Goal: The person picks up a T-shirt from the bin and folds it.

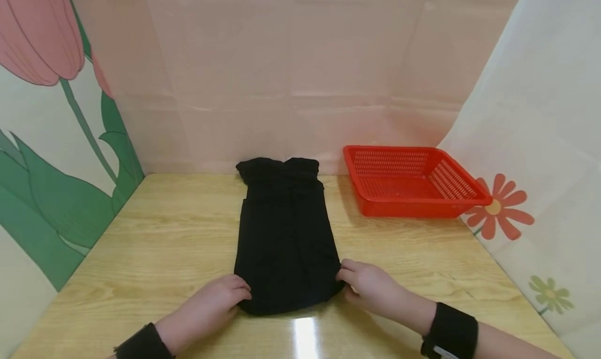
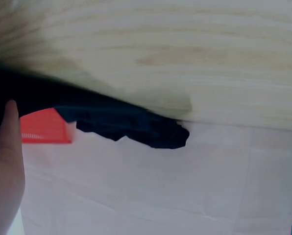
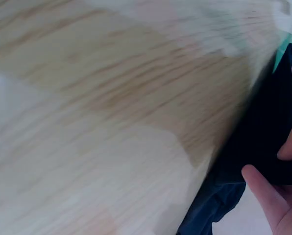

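A black garment (image 1: 288, 244), folded into a long narrow shape, lies on the wooden table with its bunched end toward the back wall. At its near left corner my left hand (image 1: 213, 304) pinches the edge. My right hand (image 1: 373, 288) pinches the near right corner between thumb and fingers. In the left wrist view the garment (image 2: 111, 115) stretches away from a finger, and much of that hand is out of frame. Thumb and fingers of the right hand (image 3: 278, 196) lie against the black cloth (image 3: 254, 142) in the right wrist view.
A red plastic basket (image 1: 422, 207) with perforated walls stands at the back right of the table (image 1: 164, 234). Pink sheeting (image 1: 291, 77) hangs behind, and flower-printed sheets border the left and right sides.
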### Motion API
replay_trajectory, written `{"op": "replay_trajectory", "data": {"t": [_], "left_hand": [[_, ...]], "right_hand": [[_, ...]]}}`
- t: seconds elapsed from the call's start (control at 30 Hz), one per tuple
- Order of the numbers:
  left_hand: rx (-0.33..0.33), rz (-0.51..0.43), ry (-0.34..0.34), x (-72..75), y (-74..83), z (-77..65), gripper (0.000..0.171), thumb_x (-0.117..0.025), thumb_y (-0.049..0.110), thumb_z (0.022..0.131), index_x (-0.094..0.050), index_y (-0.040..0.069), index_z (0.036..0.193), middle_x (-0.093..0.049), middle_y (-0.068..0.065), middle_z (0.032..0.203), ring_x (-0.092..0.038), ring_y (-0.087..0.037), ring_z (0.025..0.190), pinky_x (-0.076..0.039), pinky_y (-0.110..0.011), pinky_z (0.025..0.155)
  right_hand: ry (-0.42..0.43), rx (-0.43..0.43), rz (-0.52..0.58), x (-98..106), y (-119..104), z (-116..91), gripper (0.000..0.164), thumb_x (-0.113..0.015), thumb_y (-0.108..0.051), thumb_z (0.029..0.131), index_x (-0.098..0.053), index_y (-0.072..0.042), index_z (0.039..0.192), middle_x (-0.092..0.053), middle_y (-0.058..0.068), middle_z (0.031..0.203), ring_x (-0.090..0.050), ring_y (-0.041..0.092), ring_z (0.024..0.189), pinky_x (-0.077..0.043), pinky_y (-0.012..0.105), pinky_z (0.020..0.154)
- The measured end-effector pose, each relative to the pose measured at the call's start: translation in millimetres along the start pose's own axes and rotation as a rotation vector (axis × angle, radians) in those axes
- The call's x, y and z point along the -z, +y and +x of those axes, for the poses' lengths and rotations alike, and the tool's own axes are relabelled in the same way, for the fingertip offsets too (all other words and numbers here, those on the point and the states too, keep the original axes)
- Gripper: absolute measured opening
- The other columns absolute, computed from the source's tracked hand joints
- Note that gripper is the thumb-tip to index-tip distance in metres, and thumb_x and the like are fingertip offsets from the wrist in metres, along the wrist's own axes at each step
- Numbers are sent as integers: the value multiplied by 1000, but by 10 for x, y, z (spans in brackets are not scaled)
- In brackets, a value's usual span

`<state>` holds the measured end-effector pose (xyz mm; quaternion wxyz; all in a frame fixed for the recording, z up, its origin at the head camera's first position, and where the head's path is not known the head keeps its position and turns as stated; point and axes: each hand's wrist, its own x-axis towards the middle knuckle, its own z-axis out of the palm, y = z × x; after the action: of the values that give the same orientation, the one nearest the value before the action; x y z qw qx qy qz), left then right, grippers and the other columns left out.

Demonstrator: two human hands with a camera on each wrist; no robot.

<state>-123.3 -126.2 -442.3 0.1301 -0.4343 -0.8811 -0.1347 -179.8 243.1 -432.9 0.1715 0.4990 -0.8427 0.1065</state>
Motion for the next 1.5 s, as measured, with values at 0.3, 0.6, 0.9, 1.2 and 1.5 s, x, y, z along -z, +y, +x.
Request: {"op": "replay_trajectory", "data": {"t": [0.3,0.6,0.9,1.2,1.5], "left_hand": [[128,-77,114,317,123,113,25,-73,-5,75,-72,7,97,-70,0,96,-66,-17,91,-55,-33,79],[172,-134,278,607,242,118,31,-79,-4,73,-75,11,99,-72,4,96,-67,-12,87,-56,-31,74],[169,-185,376,788,315,135,31,-79,-6,73,-75,13,98,-71,9,93,-65,-4,82,-53,-19,69],[68,-180,478,872,376,145,38,-74,-9,70,-73,14,100,-70,8,90,-60,-1,74,-46,-12,64],[-51,-201,518,952,476,158,14,-59,10,91,-70,16,98,-68,8,86,-55,-2,69,-46,-14,62]], "right_hand": [[74,118,125,223,-26,23,44,-84,1,64,-66,-8,103,-58,-2,98,-57,10,84,-50,21,75],[337,181,203,350,-44,4,21,-53,-21,100,-68,-8,98,-65,-2,94,-62,10,80,-52,21,74],[601,200,238,526,-161,73,10,-59,-8,90,-65,-3,84,-61,1,77,-53,8,63,-42,17,56],[720,209,351,659,-272,81,14,-53,10,65,-59,4,77,-52,1,69,-41,3,56,-29,12,48],[821,358,383,772,-343,133,8,-52,6,79,-57,6,74,-53,7,66,-45,9,54,-33,17,48]]}}
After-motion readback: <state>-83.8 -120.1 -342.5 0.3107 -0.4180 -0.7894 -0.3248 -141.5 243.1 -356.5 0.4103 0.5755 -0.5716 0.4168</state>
